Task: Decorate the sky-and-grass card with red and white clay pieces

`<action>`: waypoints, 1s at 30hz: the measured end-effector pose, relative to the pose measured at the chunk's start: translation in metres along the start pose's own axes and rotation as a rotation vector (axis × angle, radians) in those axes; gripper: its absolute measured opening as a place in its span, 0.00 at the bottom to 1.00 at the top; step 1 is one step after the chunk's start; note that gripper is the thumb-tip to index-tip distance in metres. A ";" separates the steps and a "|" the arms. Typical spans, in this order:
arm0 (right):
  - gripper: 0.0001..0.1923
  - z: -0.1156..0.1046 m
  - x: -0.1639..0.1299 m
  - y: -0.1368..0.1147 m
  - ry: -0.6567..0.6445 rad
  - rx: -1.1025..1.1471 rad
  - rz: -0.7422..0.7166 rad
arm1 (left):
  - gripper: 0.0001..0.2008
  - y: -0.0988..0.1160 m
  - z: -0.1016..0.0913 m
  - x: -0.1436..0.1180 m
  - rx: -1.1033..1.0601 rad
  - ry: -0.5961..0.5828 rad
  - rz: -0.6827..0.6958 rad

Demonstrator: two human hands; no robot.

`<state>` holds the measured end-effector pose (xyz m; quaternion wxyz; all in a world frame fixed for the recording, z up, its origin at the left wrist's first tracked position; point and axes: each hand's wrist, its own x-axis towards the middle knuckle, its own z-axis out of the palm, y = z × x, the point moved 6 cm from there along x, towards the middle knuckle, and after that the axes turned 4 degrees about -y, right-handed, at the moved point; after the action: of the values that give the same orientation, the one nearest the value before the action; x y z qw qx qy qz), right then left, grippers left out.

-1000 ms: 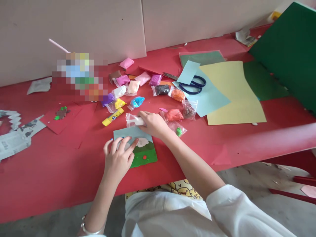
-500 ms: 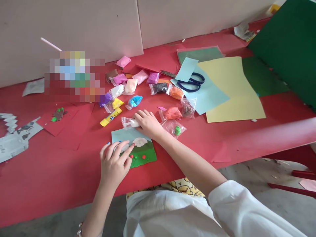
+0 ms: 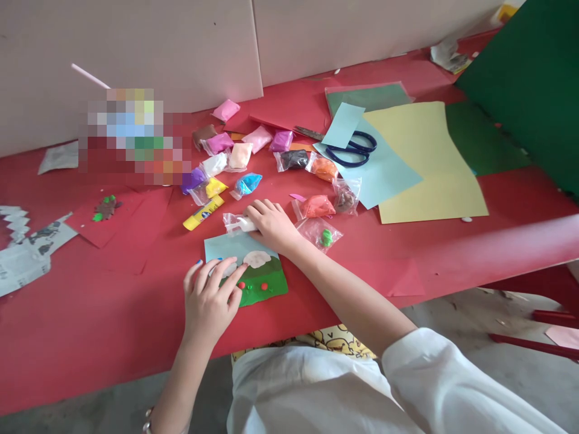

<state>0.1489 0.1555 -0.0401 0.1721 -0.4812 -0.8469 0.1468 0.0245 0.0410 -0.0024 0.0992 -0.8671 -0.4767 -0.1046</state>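
Note:
My left hand [image 3: 212, 292] lies spread over the left part of a small picture [image 3: 265, 295], its index fingertip touching a white clay cloud [image 3: 257, 259]. The picture has a light blue top, a green lower part, and small red and green clay dots. Part of a second white cloud [image 3: 228, 269] shows behind my left fingers. Just beyond the picture, my right hand [image 3: 269, 223] curls its fingers over a clear bag of white clay [image 3: 244, 223]; its fingertips are partly hidden. A yellow glue stick [image 3: 203, 213] lies to the left of that bag.
Several bagged clays, among them a blue one [image 3: 246, 185] and a red one [image 3: 316, 207], lie beyond my hands. Blue-handled scissors [image 3: 350, 158] rest on light blue paper [image 3: 389, 176] beside yellow paper [image 3: 429, 187]. A green board [image 3: 529, 78] stands at right.
The view has shifted very slightly. My hands stay in nearly the same places, the left on the picture and the right at the bag of white clay.

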 end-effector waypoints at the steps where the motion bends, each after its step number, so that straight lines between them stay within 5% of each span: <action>1: 0.11 0.000 0.000 0.000 -0.001 0.001 0.003 | 0.19 0.000 0.000 0.000 0.001 -0.004 -0.004; 9: 0.11 0.000 0.000 0.000 -0.006 -0.006 -0.004 | 0.17 -0.004 -0.003 0.000 -0.060 0.047 -0.056; 30: 0.12 0.001 0.001 0.001 -0.013 -0.006 -0.002 | 0.21 0.002 0.004 0.005 0.023 -0.059 -0.083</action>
<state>0.1489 0.1565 -0.0410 0.1653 -0.4797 -0.8491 0.1471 0.0290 0.0449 -0.0049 0.0905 -0.8483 -0.5160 -0.0777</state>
